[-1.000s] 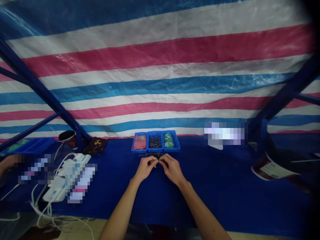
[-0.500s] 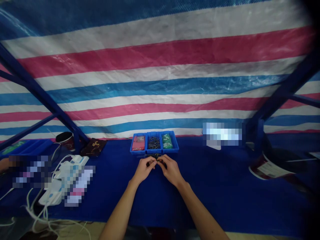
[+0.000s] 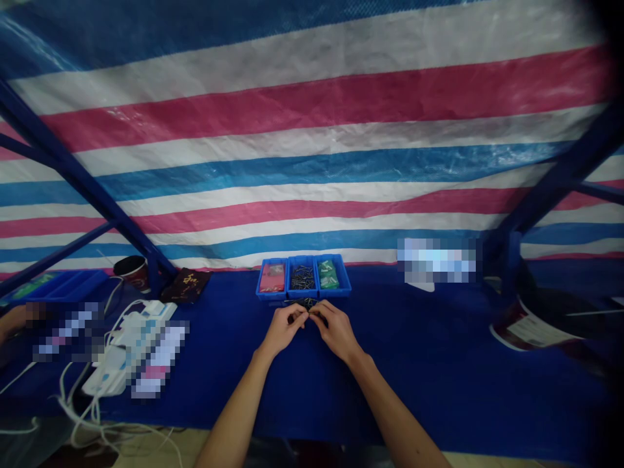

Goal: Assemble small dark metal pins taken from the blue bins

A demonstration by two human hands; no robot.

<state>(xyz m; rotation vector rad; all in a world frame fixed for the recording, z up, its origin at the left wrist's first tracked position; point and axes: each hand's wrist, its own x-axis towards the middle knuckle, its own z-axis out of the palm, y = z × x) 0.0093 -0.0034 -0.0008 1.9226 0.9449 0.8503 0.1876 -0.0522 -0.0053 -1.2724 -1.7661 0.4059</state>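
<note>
My left hand point(image 3: 286, 326) and my right hand point(image 3: 332, 325) meet just in front of a row of small blue bins. Fingertips of both are pinched close together on something too small to make out. Right behind the fingers, a little heap of dark, screw-like pieces point(image 3: 308, 301) lies on the blue table. Many similar dark metal pieces fill the middle bin point(image 3: 302, 278). The left bin point(image 3: 272, 278) holds red and pale small parts, while the right bin point(image 3: 328, 274) has green and whitish ones.
White power strips point(image 3: 110, 370) with tangled cables lie at left, beside a blurred-out flat item point(image 3: 160, 361). A brown packet point(image 3: 186, 285) and a dark cup point(image 3: 131, 273) stand behind them. Another person's hand point(image 3: 14, 322) shows at far left. A dark red tub point(image 3: 536, 325) is at right.
The view has shifted slightly, so everything sits a little further right. Both hands stay pinched together at the same place; a thin piece seen earlier between the fingertips is now less visible.
</note>
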